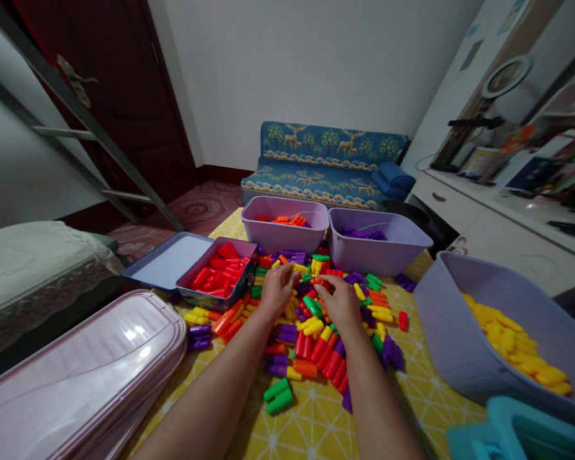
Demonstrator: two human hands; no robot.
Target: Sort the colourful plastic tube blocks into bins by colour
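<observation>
My left hand [278, 289] is over the far part of a heap of bullet-shaped plastic building blocks [311, 327]. Its fingers are curled together beside a yellow block [301, 268]; what they hold is hard to make out. My right hand [339, 299] is just to the right, with thumb and forefinger closed at a small orange-red block [317, 281]. The heap mixes red, yellow, green, purple and orange pieces, many joined in pairs or rows. Nearest to me lies a green block [278, 396], apart from the others.
Lilac bins hold orange [285, 239], purple [378, 255] and yellow [460, 358] blocks. An open case [215, 300] holds red ones. Stacked pinkish lids [91, 370] lie left; a teal container [498, 428] stands front right. The tablecloth [311, 428] is yellow.
</observation>
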